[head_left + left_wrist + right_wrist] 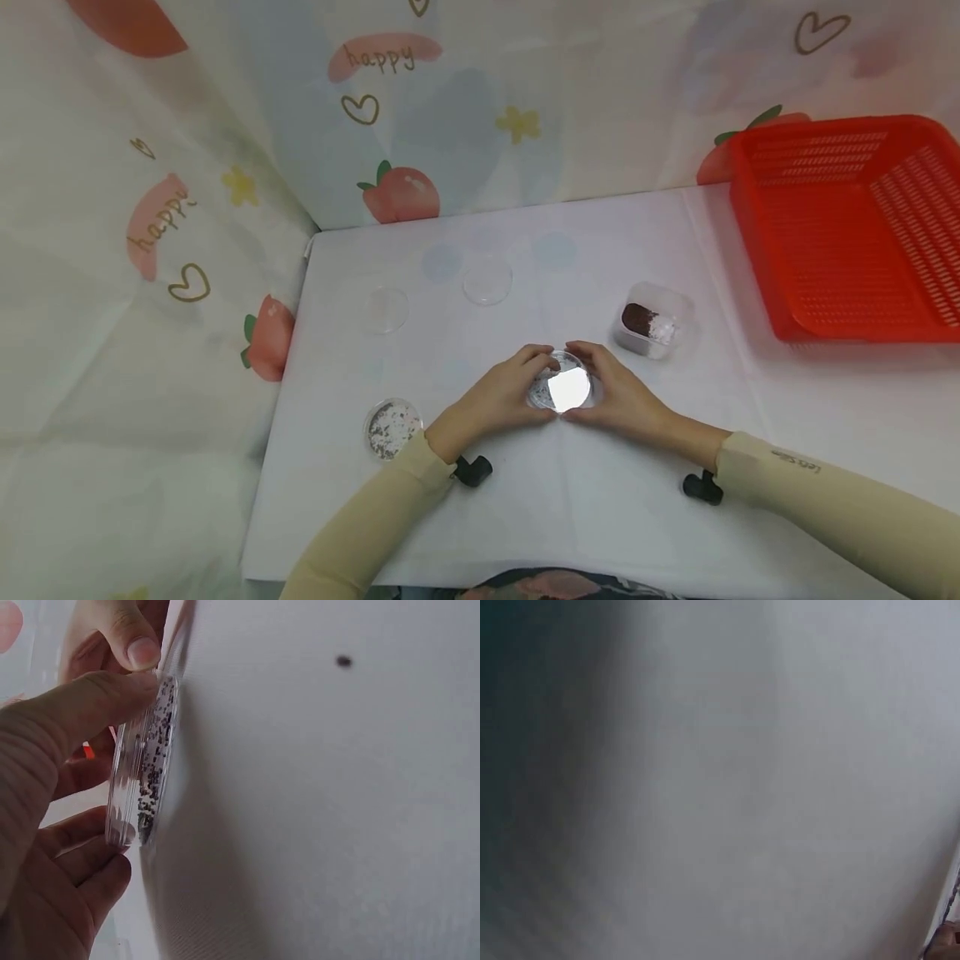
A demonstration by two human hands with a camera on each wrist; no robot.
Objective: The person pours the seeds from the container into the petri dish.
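The held dish [562, 387] looks like glossy plastic.

And here's the head view, high up on the person's side of the clear dish [567, 387], looking forward and down, far enough back for a broad stretch of surface [562, 517] around it. Over to the left wrist: low, close in, left of the dish, catching it edge-on! Both views share the dish, the left hand [498, 393] and the right hand [622, 398]. Right wrist, right of the dish, faces a blurred pale expanse [780, 780].
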